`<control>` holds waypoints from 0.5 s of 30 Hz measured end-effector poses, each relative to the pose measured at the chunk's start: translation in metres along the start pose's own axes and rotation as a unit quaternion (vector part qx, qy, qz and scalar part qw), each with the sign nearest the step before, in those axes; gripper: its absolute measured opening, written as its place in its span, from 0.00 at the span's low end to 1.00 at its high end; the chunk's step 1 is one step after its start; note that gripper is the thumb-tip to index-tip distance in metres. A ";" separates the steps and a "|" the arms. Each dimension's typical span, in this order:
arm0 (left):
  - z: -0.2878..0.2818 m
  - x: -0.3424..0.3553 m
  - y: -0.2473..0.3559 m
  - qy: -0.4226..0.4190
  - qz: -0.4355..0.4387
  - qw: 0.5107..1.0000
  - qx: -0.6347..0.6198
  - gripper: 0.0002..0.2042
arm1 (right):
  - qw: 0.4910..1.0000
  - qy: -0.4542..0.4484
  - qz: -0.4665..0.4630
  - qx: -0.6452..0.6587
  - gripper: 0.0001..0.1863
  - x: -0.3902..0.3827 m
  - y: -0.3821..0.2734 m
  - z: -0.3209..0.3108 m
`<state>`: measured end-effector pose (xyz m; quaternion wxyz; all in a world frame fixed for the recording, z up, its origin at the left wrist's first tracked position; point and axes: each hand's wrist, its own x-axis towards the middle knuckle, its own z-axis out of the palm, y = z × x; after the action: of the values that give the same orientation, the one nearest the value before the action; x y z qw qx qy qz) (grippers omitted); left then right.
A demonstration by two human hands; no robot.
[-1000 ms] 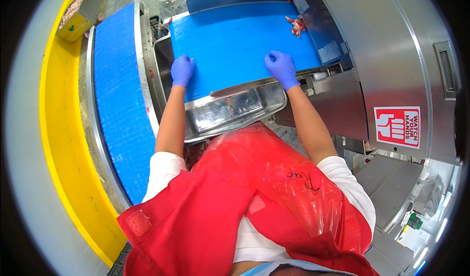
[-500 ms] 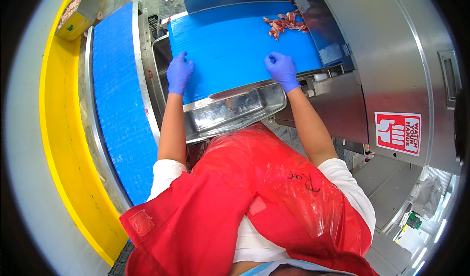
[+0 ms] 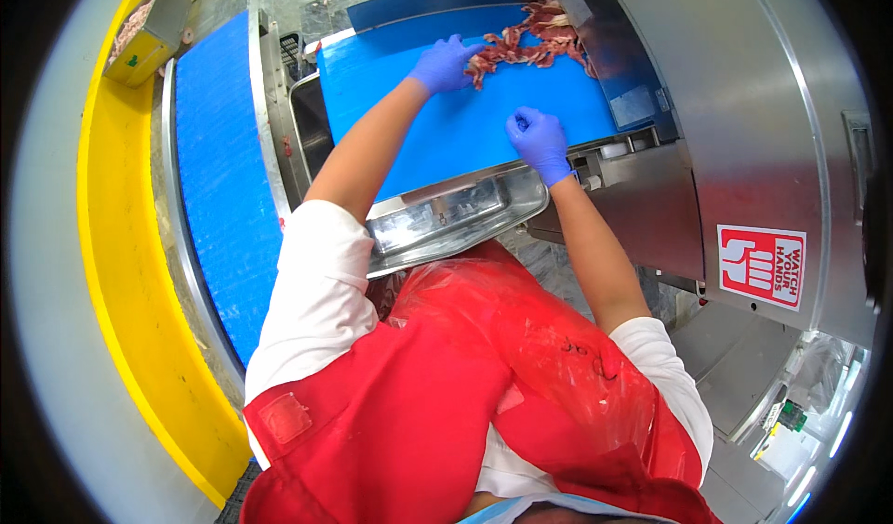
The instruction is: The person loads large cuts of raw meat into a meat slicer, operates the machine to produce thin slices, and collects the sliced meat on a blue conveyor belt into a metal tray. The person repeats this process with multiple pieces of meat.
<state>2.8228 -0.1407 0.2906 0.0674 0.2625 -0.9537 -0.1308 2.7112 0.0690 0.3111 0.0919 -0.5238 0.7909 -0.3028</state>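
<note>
My left hand (image 3: pixel 446 63), in a purple glove, reaches over the blue belt (image 3: pixel 419 143) with fingers apart, its fingertips at the left end of a ragged spread of red meat pieces (image 3: pixel 539 44). My right hand (image 3: pixel 538 143), also gloved, is curled closed above the belt's near right part, away from the meat; what is inside its fingers, if anything, is hidden. The meat stretches to a dark metal guard (image 3: pixel 609 59) at the belt's right end. Below the belt's near edge sits a steel tray (image 3: pixel 493 210).
A second blue belt (image 3: pixel 214 152) runs along my left, beside a yellow trough (image 3: pixel 121 245). A box of pale scraps (image 3: pixel 139 31) stands at the far left. A steel machine housing (image 3: pixel 753 106) with a warning sticker fills the right. A small black crate (image 3: pixel 291 52) sits behind the tray.
More meat has appeared from the right and spread leftward. My left hand has moved forward and right to the meat, its fingers opening out. My right hand has stayed curled, shifting only slightly.
</note>
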 end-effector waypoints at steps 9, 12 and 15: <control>0.029 0.050 0.012 -0.066 -0.038 0.996 0.043 0.28 | 1.000 0.013 0.008 0.012 0.10 0.000 0.000 -0.001; 0.047 0.036 -0.010 -0.030 -0.038 0.999 0.008 0.19 | 1.000 0.014 -0.007 0.002 0.09 0.000 -0.001 0.001; 0.050 0.009 -0.033 0.014 0.003 0.996 -0.092 0.12 | 1.000 0.014 0.002 0.020 0.09 -0.001 -0.004 0.001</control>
<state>2.8215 -0.1620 0.2339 0.1048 0.2543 -0.9373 -0.2140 2.7154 0.0684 0.3123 0.0918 -0.5160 0.7870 -0.3255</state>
